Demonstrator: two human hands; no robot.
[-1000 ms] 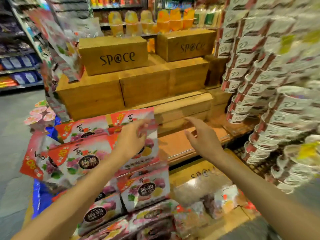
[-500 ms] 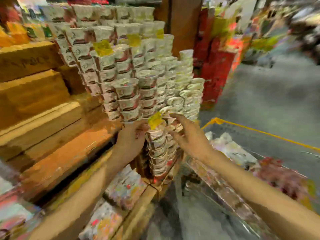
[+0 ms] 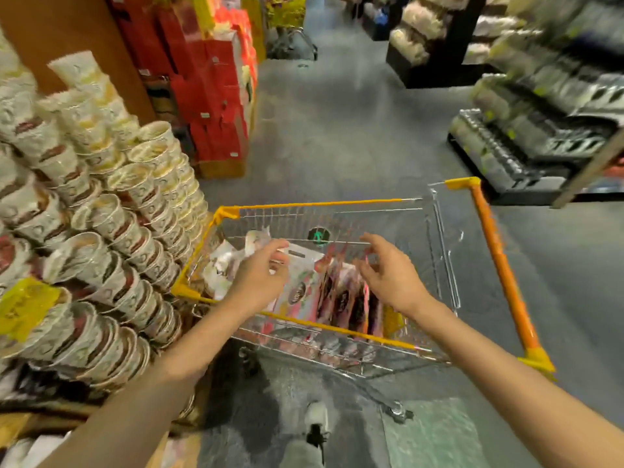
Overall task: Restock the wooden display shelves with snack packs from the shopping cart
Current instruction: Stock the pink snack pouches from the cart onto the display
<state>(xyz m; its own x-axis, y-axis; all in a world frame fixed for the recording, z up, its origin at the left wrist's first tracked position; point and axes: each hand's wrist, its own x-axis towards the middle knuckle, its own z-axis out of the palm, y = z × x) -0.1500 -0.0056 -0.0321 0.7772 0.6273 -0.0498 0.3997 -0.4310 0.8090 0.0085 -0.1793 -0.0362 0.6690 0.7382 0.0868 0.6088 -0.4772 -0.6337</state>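
Yellow-rimmed wire shopping cart (image 3: 337, 202) holds the snack packs (image 3: 341, 295), standing upright in a row near its front edge, so the step in hand looks like fetching more stock. Left hand (image 3: 261, 276) is over a pale pack, fingers curled at its top edge, though blur hides whether they pinch it. Right hand (image 3: 391, 271) hovers over the pink packs, fingers spread and bent, holding nothing. Next comes a firm grip and a lift over the rim. Stacked cups (image 3: 101, 231) crowd the cart's left side; red boxes (image 3: 216, 96) stand beyond.
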